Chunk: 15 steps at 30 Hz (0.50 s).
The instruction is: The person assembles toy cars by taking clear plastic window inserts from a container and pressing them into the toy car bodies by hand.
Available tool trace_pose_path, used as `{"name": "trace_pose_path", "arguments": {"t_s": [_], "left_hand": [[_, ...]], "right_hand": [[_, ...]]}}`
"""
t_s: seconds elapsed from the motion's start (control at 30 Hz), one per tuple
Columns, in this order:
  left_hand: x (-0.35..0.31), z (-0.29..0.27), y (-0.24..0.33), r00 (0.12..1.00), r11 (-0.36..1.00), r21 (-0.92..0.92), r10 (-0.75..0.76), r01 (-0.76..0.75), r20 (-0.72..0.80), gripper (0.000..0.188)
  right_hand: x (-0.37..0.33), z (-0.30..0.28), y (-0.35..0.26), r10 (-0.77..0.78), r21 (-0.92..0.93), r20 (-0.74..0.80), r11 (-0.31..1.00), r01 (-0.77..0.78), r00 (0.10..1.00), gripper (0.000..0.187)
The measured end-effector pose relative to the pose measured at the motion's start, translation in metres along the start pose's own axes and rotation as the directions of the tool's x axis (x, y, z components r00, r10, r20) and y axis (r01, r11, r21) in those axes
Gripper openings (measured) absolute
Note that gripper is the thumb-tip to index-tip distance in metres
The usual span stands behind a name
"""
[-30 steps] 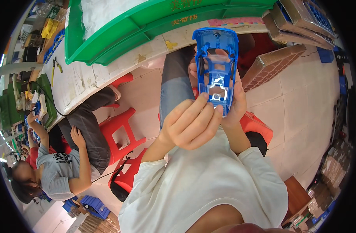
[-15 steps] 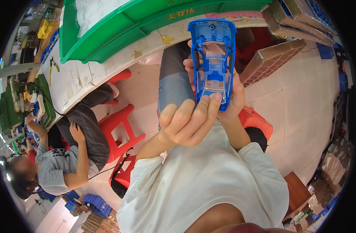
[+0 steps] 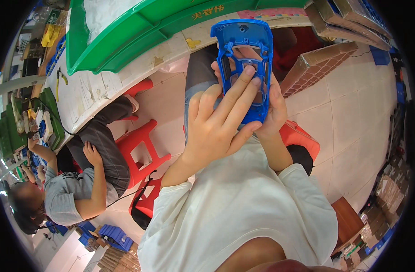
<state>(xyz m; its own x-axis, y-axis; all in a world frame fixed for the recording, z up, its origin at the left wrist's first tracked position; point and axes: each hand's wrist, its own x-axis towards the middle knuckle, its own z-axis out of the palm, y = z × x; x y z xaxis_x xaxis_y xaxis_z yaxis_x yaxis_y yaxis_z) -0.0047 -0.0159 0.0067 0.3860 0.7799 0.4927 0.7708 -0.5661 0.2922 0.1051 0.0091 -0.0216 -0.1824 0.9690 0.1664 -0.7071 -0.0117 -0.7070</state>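
The pale bench carries a big green crate, and just in front of its near edge a blue car-shaped shell is held up, its hollow inside facing the viewer. The right hand cups the shell from the right and beneath, its grip closed round it; the left hand keeps a loose grip, two fingers laid flat inside over a clear insert, thumb near the shell's lower end.

Pliers, worktable and green crate mark a workshop.
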Motion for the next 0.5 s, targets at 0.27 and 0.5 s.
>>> {"name": "trace_pose_path", "arguments": {"t_s": [0.27, 0.5], "left_hand": [[0.0014, 0.0035, 0.0043, 0.995, 0.999, 0.015, -0.046, 0.047, -0.086, 0.044], [-0.0011, 0.0018, 0.0073, 0.997, 0.995, 0.059, -0.077, 0.078, -0.014, 0.046]], "right_hand": [[-0.0023, 0.0009, 0.0007, -0.007, -0.044, 0.016, 0.999, 0.008, 1.000, 0.073], [-0.0013, 0.0005, -0.0001, -0.014, -0.088, 0.094, 0.996, 0.022, 0.995, 0.074]]}}
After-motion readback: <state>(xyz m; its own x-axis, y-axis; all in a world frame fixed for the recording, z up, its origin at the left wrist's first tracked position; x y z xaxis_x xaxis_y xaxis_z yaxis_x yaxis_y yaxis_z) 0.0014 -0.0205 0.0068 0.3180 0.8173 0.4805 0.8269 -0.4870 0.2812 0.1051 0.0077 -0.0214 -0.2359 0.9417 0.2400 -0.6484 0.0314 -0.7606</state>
